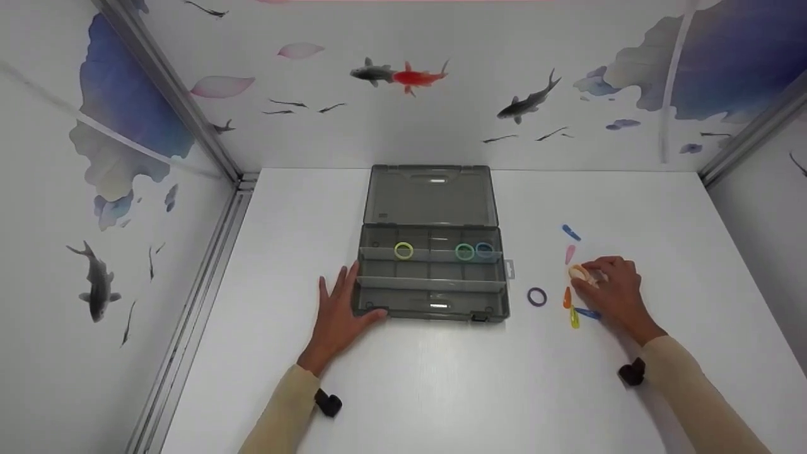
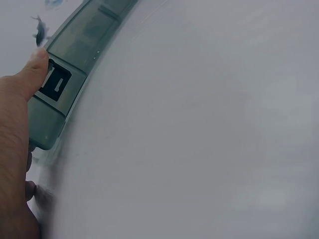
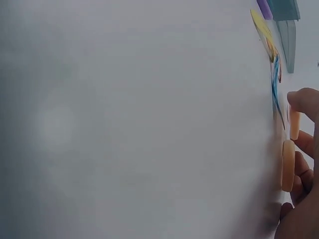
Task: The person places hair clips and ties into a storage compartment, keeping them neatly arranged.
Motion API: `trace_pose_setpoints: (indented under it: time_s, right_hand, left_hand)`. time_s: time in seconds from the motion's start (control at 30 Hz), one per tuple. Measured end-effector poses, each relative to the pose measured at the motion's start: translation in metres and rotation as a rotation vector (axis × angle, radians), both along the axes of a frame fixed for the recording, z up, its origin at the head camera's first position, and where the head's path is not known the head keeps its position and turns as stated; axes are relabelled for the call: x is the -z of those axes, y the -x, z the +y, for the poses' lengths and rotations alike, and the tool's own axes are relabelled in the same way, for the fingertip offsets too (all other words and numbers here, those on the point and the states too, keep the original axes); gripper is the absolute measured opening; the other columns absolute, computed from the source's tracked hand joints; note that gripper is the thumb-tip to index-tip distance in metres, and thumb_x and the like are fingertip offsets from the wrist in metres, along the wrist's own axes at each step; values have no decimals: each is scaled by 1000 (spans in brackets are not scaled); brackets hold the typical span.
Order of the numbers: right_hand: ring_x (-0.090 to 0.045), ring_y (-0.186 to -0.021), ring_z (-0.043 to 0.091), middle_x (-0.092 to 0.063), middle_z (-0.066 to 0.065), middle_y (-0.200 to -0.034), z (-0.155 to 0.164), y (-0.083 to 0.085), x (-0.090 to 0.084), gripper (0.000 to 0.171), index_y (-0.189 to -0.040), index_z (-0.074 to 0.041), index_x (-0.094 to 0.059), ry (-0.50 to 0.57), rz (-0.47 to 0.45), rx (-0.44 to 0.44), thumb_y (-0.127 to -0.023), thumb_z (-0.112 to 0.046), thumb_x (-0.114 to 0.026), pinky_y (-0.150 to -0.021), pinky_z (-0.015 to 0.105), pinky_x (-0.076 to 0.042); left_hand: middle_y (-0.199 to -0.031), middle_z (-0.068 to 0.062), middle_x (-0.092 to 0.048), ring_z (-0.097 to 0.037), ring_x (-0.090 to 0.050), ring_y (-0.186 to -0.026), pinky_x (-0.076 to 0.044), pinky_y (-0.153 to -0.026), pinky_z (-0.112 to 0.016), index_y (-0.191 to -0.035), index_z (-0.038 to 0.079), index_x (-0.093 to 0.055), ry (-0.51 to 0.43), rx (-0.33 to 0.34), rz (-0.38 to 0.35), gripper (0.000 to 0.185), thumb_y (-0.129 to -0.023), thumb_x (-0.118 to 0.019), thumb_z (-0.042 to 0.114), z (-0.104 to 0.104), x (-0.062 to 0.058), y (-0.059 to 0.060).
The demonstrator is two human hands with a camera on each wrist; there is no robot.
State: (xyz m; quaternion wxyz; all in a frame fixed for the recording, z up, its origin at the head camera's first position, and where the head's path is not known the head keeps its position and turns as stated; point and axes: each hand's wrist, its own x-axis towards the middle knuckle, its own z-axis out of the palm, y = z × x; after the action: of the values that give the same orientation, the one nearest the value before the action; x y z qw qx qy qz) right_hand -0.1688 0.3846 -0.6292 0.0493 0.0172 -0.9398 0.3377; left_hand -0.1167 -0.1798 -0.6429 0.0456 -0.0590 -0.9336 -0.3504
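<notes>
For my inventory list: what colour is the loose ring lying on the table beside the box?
Purple ring; the head view shows it best.

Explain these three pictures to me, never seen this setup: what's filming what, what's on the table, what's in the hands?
No machine here: a person works with bare hands, wearing one camera on the head and one on each wrist. The head view looks down at a white table. On it sits an open grey organizer box with a yellow ring, a green ring and a blue ring in its compartments. The left hand rests flat against the box's left front corner; its wrist camera shows the thumb on the box. The right hand fingers a peach-coloured ring among loose hair clips, beside a purple ring.
</notes>
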Motion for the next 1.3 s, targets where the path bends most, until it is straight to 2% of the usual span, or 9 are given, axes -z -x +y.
trace_pose_setpoints:
  time_s: [0.17,0.33,0.57,0.7,0.97,1.17,1.3]
  right_hand:
    - [-34,-126,41,-49,20,-128,-4,1,-7,46,-119,-4,-67,19,-4,-8,-94,-42,-72,-98,68,-22]
    - [-34,-126,38,-49,17,-128,-14,8,-17,46,-119,-6,-68,37,-17,-12,-94,-45,-72,-99,67,-25]
    - [-37,-123,39,-52,17,-123,-33,21,-26,39,-115,-5,-70,59,52,-77,-92,-35,-77,-99,68,-24]
    - [-38,-118,36,-54,16,-121,-44,27,-27,34,-112,-6,-72,68,84,-116,-89,-29,-81,-99,63,-23]
    - [-41,-113,30,-57,10,-116,-68,40,-30,37,-111,-8,-73,69,121,-183,-86,-32,-83,-96,57,-27]
    - [-43,-112,33,-58,13,-113,-84,49,-33,34,-109,-5,-74,34,201,-250,-85,-27,-84,-94,59,-28]
    - [-44,-112,33,-58,14,-114,-94,54,-38,33,-109,-5,-74,31,211,-271,-84,-25,-84,-97,59,-28]
  left_hand:
    - [-167,-14,-20,-51,2,-151,-15,-117,-70,-162,42,-7,-4,5,-1,112,-75,-68,79,0,0,0]
    - [-166,-15,-22,-44,-5,-153,-7,-120,-66,-163,39,-7,2,13,18,112,-77,-69,77,0,-2,1]
    - [-167,-15,-21,-46,-3,-153,-8,-120,-65,-162,41,-5,11,11,4,112,-77,-66,80,-1,-1,1]
    - [-166,-16,-21,-49,-2,-152,-11,-119,-67,-162,40,-7,6,13,14,112,-77,-67,78,-1,0,1]
    - [-166,-16,-22,-46,-4,-153,-6,-120,-66,-163,38,-9,-4,18,32,111,-78,-69,75,-1,1,1]
    - [-166,-16,-21,-47,-5,-153,-5,-121,-65,-163,38,-9,-13,15,20,112,-76,-70,76,0,0,1]
    - [-165,-18,-23,-45,-9,-153,-3,-121,-65,-163,36,-10,-4,20,42,113,-77,-72,74,-1,1,2]
